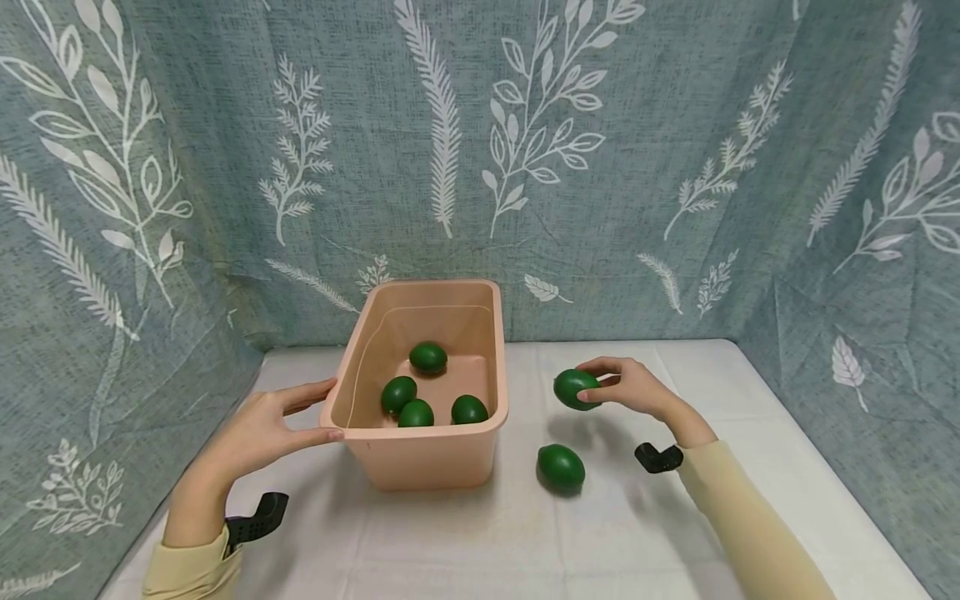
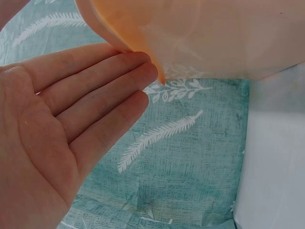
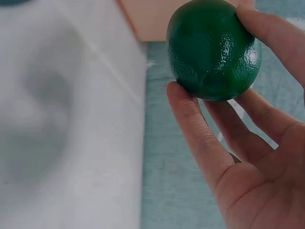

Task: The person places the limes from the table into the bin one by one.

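A dark green lime (image 1: 576, 389) is pinched between the thumb and fingers of my right hand (image 1: 637, 389). It hangs above the table, right of a pink plastic bin (image 1: 429, 458). The right wrist view shows the lime's (image 3: 214, 50) glossy, dimpled skin, with the fingertips touching its lower side. My left hand (image 1: 258, 429) touches the bin's left rim near the front corner, with thumb and fingers spread apart. In the left wrist view the fingers (image 2: 105, 100) are nearly straight against the bin wall. Several limes lie inside the bin, one (image 1: 428, 357) farther back than the others.
Another lime (image 1: 561, 468) lies on the white tablecloth (image 1: 450, 550), right of the bin and in front of the held one. A blue-green curtain (image 1: 360, 167) with white leaf prints hangs behind the table and along both sides.
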`<state>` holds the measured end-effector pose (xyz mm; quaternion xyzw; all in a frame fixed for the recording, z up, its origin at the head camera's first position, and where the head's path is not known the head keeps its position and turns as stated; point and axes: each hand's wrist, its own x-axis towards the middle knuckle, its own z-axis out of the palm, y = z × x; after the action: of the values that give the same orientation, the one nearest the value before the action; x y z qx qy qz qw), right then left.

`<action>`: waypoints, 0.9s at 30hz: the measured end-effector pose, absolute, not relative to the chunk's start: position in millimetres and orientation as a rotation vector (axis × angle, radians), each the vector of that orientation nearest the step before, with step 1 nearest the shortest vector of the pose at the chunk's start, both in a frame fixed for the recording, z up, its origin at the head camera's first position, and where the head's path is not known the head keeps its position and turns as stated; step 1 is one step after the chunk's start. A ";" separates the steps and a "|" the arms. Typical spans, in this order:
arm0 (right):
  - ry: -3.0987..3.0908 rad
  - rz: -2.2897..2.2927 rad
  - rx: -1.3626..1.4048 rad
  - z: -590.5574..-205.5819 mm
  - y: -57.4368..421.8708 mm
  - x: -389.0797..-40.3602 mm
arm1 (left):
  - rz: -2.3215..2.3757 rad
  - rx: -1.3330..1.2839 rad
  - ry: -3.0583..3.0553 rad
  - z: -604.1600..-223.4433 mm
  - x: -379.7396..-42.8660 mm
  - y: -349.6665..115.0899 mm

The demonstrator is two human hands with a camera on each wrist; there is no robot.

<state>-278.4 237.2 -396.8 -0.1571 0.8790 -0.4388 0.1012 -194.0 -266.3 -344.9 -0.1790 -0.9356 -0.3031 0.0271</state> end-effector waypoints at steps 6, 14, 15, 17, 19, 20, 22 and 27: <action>2.604 -1.283 -0.513 -377.9 232.3 -286.8 | -0.937 -0.551 -2.890 -344.8 -193.5 -266.5; 2.577 -1.281 -0.570 -354.6 220.1 -298.0 | -0.921 -0.554 -2.877 -345.3 -193.3 -267.0; 2.573 -1.282 -0.576 -351.7 218.1 -299.2 | -0.921 -0.556 -2.875 -345.4 -193.3 -267.1; 2.573 -1.282 -0.589 -346.0 214.4 -301.7 | -0.923 -0.559 -2.871 -345.5 -193.3 -267.3; 2.588 -1.267 -0.602 -340.7 210.7 -303.9 | -0.923 -0.559 -2.869 -345.6 -193.4 -267.5; 2.594 -1.258 -0.607 -338.2 208.8 -304.9 | -0.923 -0.559 -2.868 -345.6 -193.4 -267.5; 2.611 -1.236 -0.620 -333.4 205.0 -307.2 | -0.923 -0.557 -2.868 -345.7 -193.4 -267.5; 2.636 -1.202 -0.645 -322.8 191.8 -313.3 | -0.923 -0.555 -2.868 -345.9 -193.4 -267.4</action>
<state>-313.3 191.8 -322.8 -0.2166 0.8847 -0.4035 0.0868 -193.4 -267.4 -345.9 -0.1809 -0.9355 -0.3009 0.0392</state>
